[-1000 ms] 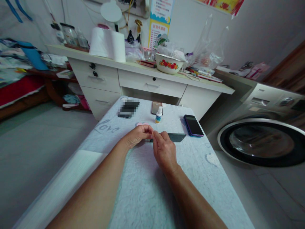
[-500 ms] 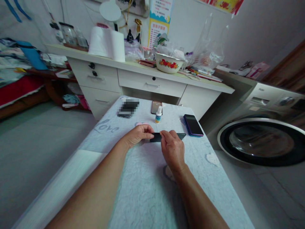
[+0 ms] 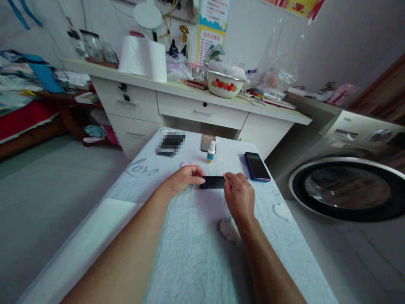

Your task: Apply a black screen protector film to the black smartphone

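Note:
A dark, flat phone lies lengthwise before me on the cloth-covered table. My left hand pinches its left end between thumb and fingers. My right hand is closed at the phone's right part, fingertips bent against its surface; whatever they hold, if anything, is hidden, and the hand covers that end. Just beyond the phone stands a small white spray bottle with a blue and yellow label. Behind the bottle lies another phone or case with a brownish face.
To the right on the table is a dark phone on a blue-purple case or second phone. A blurred-out dark item lies far left. Beyond are a white desk with a flowered bowl and a washing machine at right.
My right hand has slid to the right along the phone, uncovering more of its dark surface. My left hand stays at the left end.

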### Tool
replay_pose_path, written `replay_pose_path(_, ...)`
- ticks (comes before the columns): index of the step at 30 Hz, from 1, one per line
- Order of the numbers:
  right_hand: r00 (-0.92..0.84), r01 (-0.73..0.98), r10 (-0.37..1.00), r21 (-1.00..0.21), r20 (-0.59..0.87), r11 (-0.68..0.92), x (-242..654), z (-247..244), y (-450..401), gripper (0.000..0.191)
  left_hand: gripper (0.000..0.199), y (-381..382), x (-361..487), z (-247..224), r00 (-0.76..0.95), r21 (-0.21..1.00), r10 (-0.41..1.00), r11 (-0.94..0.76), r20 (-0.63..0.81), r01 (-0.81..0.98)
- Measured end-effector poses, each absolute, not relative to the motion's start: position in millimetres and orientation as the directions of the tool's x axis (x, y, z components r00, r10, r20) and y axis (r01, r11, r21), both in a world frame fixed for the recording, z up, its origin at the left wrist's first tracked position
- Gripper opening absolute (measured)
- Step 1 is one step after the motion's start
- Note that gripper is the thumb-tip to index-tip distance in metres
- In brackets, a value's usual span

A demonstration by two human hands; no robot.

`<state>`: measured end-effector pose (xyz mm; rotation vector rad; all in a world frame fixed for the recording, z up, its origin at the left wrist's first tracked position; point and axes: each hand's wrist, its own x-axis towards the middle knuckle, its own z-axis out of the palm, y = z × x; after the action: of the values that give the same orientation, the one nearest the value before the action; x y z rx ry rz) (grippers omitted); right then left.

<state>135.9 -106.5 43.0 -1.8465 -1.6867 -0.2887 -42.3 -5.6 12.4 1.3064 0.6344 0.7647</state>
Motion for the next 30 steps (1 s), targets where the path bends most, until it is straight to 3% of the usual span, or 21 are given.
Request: replay_pose_path(30, 0.051, 0.96, 0.876, -0.266, 0.479, 0.089, 104.1, 41.0, -106.5, 0.025, 0.024, -5.9, -41.4, 10.7, 0.602, 0.986, 0.798, 0.12, -0.026, -0.116)
